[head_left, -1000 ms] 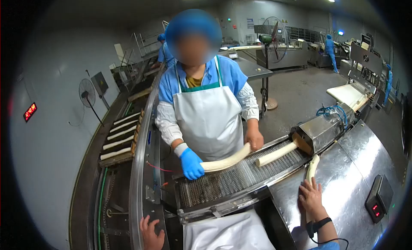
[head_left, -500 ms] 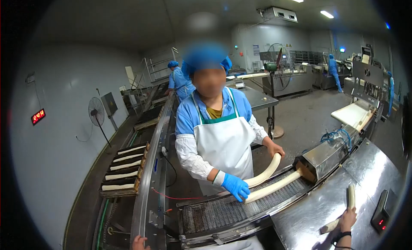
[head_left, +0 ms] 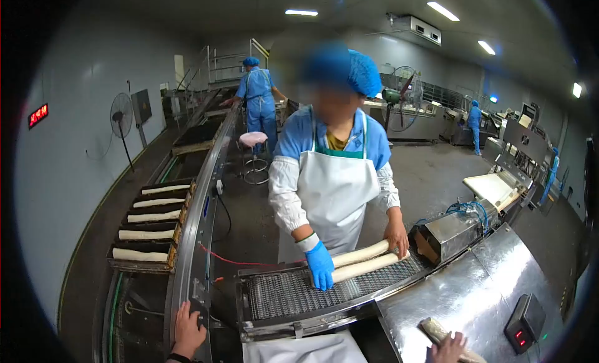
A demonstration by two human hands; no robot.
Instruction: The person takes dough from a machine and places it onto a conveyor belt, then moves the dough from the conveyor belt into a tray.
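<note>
My left hand (head_left: pixel 188 330) is at the metal rail of the long conveyor, fingers apart, beside a small dark box (head_left: pixel 198 311). It holds nothing that I can see. At the lower right, my right hand (head_left: pixel 448 348) lies with spread fingers over a short dough piece (head_left: pixel 432 329) on the steel table (head_left: pixel 412 300). Part of that dough is hidden under the hand. Across from me, a co-worker's gloved hand (head_left: pixel 320 266) and bare hand (head_left: pixel 397 232) are on two long dough rolls (head_left: pixel 368 267), side by side on a mesh belt (head_left: pixel 281 295).
Several dough strips lie in dark pans (head_left: pixel 146 234) on the long conveyor at left. A scale with red digits (head_left: pixel 525 324) stands on the steel table. Beyond the mesh belt's far end is a metal housing (head_left: pixel 458 229). Another worker (head_left: pixel 259 95) stands further back, near a stool (head_left: pixel 253 140).
My view has shifted. My left hand has come further into view. My right hand has spread its fingers over the dough. The co-worker's bare hand has lowered its dough roll onto the belt.
</note>
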